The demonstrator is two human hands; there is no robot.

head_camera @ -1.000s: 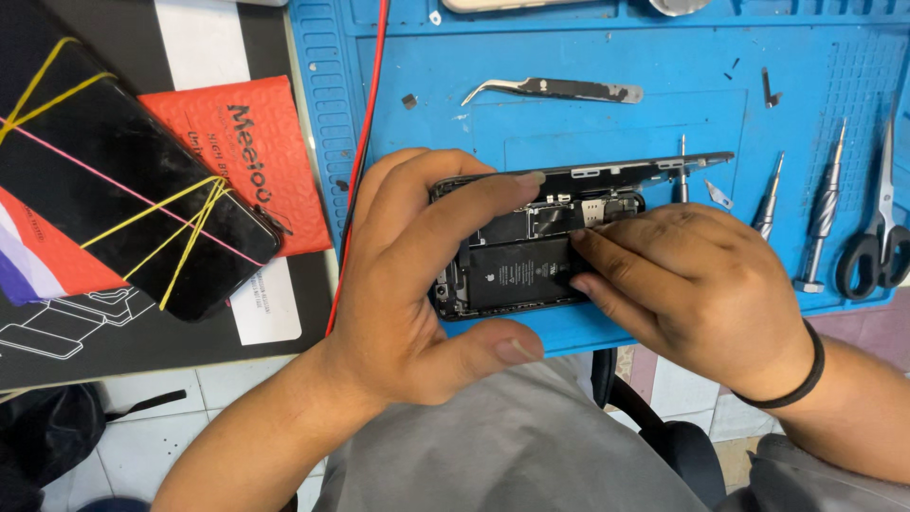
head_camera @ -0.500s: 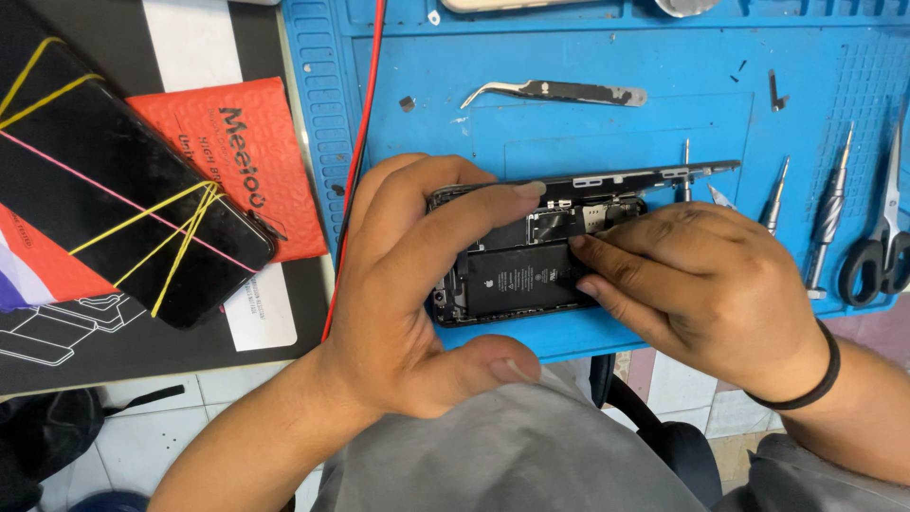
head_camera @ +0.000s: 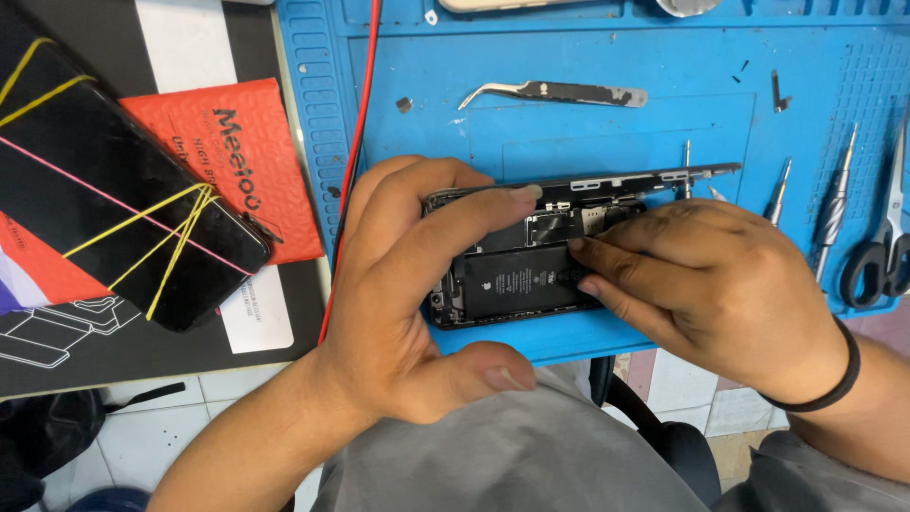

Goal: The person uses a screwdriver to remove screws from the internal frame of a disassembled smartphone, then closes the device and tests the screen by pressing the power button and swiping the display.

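The left hand (head_camera: 408, 284) grips an opened phone (head_camera: 531, 256), its fingers (head_camera: 474, 213) curled over the far edge and the thumb pressed below the near edge, so the body is clamped and steady on the blue mat (head_camera: 607, 128). The right hand (head_camera: 711, 284) rests on the phone's right half with its fingertips (head_camera: 592, 270) pinched down onto the black battery (head_camera: 517, 282); whether they hold a small part between them cannot be told. The lifted screen panel (head_camera: 626, 178) stands on edge just beyond both sets of fingers, so a good way to work here, as I judge it, is to keep the left grip firm and the right fingertips pushing low and flat, never levering upward into that panel. The phone lies at the near edge of the surface, right over the person's lap, and the left thumb already hangs past that edge, so there is little room to pull toward the body. Beyond the fingers the mat is more open: curved tweezers (head_camera: 555, 93) lie well apart on the far side, while thin screwdrivers (head_camera: 834, 204) and scissors (head_camera: 882, 251) crowd the space just right of the right hand. Left of the left hand runs a red cable (head_camera: 355, 142), and further left a second black phone (head_camera: 123, 204) bound with rubber bands lies on an orange packet (head_camera: 251, 161).
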